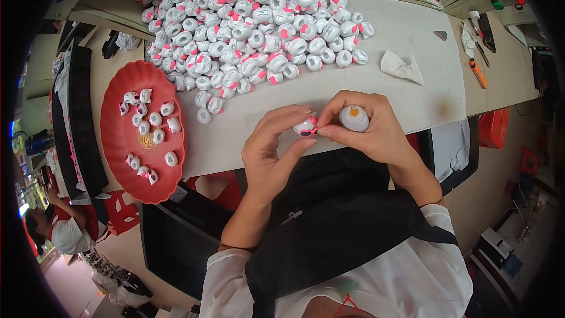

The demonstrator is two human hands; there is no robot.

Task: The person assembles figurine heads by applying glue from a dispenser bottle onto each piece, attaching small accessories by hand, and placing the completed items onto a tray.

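White plastic piece with pink bow (307, 126) is sitting just off the table's near edge (329, 118); I am pinching it in my left hand (272, 147), while my right hand (368, 126) is closing round a glue bottle (354, 118). I judge it light, rigid, slippery; grip its rounded sides

The person wears a white short-sleeved shirt (412, 271), its sleeves ending above the elbows, so both forearms are bare. Over the shirt lies a black apron (335, 224) that covers the lap and chest, with a broad black strap (432, 232) running across the right shoulder. A small pale clip or tag (291, 217) sits on the apron's cloth. At the neck hangs a thin red cord (348, 304). The left hand (271, 147) and the right hand (371, 126) are bare, without gloves, rings or a watch.
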